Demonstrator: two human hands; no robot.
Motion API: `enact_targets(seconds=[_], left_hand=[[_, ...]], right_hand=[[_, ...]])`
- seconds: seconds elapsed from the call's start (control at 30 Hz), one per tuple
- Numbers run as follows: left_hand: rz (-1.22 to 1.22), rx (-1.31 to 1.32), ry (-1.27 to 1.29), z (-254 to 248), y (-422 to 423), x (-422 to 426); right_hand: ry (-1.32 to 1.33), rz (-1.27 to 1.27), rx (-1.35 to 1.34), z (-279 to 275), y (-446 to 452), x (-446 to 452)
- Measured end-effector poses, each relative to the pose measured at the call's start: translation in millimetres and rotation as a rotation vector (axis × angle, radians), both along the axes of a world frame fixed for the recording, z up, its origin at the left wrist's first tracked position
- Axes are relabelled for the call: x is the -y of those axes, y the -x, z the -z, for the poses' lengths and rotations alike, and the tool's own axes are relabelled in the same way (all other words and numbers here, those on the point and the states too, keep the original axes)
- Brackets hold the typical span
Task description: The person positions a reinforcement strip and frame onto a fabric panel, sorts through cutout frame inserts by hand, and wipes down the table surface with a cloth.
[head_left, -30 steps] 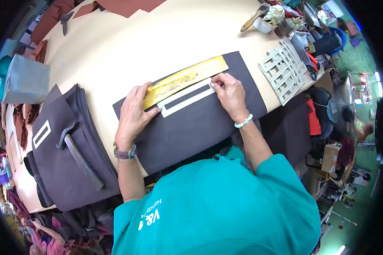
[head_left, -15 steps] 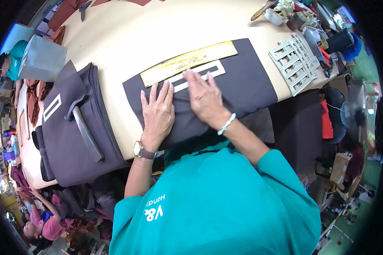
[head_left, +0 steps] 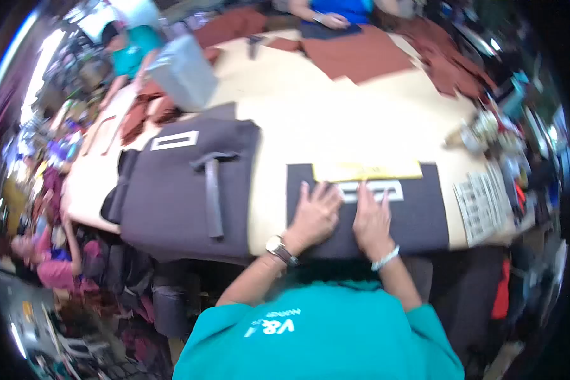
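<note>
A dark piece of cloth (head_left: 418, 221) lies flat on the table before me, with a yellow strip (head_left: 389, 170) along its far edge. Just below the strip is a white rectangular frame (head_left: 397, 190) with a narrow slot. My left hand (head_left: 315, 216) rests flat on the cloth, fingers spread, its fingertips by the frame's left end. With fingers stretched out, my right hand (head_left: 372, 223) lies on the cloth, its fingertips over the frame's middle. Neither hand grasps anything. Motion blur softens the finer details.
Left of me, a hammer (head_left: 214, 196) and another white frame (head_left: 174, 140) lie on a stack of dark cloth (head_left: 164, 202). A pale slatted rack (head_left: 484, 206) sits at right. Reddish-brown pieces (head_left: 358, 57) cover the far side, where co-workers stand.
My view has turned upward and left, showing more of the far table and a co-worker in blue. Both hands stay on the cloth; my right hand now points straighter ahead.
</note>
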State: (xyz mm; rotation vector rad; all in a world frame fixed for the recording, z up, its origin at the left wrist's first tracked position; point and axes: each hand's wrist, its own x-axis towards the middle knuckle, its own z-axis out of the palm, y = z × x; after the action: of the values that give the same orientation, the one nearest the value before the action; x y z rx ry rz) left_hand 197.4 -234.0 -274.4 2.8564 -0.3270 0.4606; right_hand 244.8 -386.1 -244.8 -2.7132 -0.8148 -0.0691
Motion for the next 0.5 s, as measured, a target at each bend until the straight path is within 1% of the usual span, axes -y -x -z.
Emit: enact_targets(seconds=[0.03, 0.07, 0.1, 0.2, 0.23, 0.27, 0.3, 0.33, 0.37, 0.43, 0.47, 0.5], left_hand=[[-0.003, 0.01, -0.021, 0.1, 0.1, -0.3], [-0.014, 0.01, -0.041, 0.4, 1.7, -0.3], [-0.021, 0.006, -0.053, 0.2, 2.0, -0.7], [-0.028, -0.059, -0.088, -6.4, 6.1, -1.7], [-0.021, -0.062, -0.122, -8.0, 5.0, -1.8], [-0.014, -0.07, -0.155, -9.8, 4.8, -1.3], [-0.007, -0.078, -0.185, -11.0, 4.9, -0.5], [0.017, -0.02, -0.149, -11.8, 5.4, 0.1], [0.003, -0.003, -0.204, -10.8, 5.8, -1.2], [-0.001, 0.024, -0.289, -10.7, 6.7, 2.4], [-0.004, 0.078, -0.273, -8.7, 7.8, 1.8], [-0.024, 0.082, -0.286, -6.5, 7.0, -1.7]], right_hand=[[-0.101, -0.071, 0.046, 35.1, 10.9, -7.5], [-0.149, -0.078, 0.164, 42.5, 14.2, -8.1], [-0.124, -0.06, 0.083, 30.5, 11.9, -2.7], [-0.051, 0.019, 0.054, 34.4, -9.3, 33.4], [-0.028, 0.031, 0.099, 35.4, -14.7, 46.7], [-0.011, 0.094, 0.038, 24.8, -17.8, 54.7], [0.023, 0.114, 0.1, 34.0, -24.8, 68.7], [-0.049, 0.144, 0.002, 26.7, -29.7, 72.5], [-0.116, 0.18, -0.102, 19.7, -31.1, 79.1], [-0.031, 0.255, -0.031, 29.4, -51.3, 89.8], [0.031, 0.301, -0.002, 31.0, -59.4, 99.5], [0.137, 0.386, -0.102, 0.0, -65.4, 94.4]])
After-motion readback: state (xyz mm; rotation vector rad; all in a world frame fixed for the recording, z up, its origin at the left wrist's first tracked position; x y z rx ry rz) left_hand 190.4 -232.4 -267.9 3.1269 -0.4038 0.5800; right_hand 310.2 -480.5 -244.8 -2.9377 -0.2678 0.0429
